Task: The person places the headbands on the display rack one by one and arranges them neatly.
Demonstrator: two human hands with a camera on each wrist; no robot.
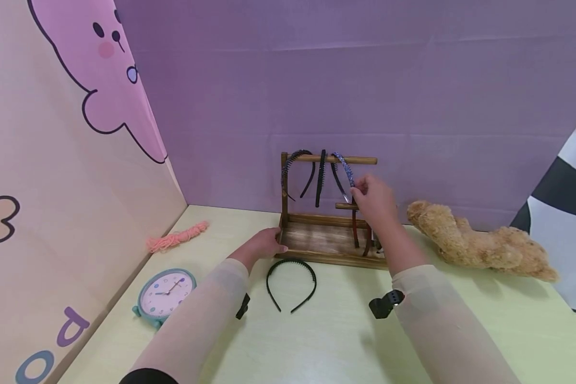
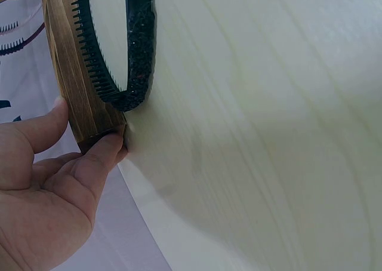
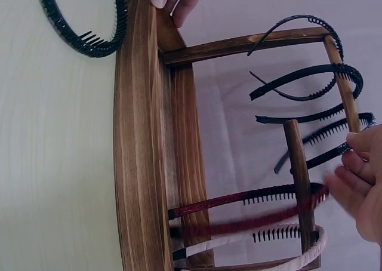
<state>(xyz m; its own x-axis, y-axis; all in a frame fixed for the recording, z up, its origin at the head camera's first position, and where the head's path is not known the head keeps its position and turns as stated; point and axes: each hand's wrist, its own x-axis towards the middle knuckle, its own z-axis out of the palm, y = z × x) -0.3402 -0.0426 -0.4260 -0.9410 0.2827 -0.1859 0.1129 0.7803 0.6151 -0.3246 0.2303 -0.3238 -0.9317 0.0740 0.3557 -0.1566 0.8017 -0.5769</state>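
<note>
A wooden rack (image 1: 336,260) with an upper rod and a shorter lower rod stands against the back. My left hand (image 1: 265,244) grips the left end of its base; in the left wrist view the thumb and fingers clasp the wood. On the upper rod hangs a glittery blue headband (image 1: 344,164), whose side my right hand (image 1: 375,201) pinches between thumb and fingers. Two black headbands, a toothed one (image 1: 294,158) and a straight-hanging one (image 1: 320,181), share that rod. A red headband (image 3: 209,206) and a white headband (image 3: 224,241) hang on the lower rod.
A black toothed headband (image 1: 292,261) lies on the table before the rack. To the left are a teal clock (image 1: 167,293) and a pink yarn bundle (image 1: 177,237). A brown plush toy (image 1: 480,248) lies to the right. A purple backdrop (image 1: 345,80) rises behind.
</note>
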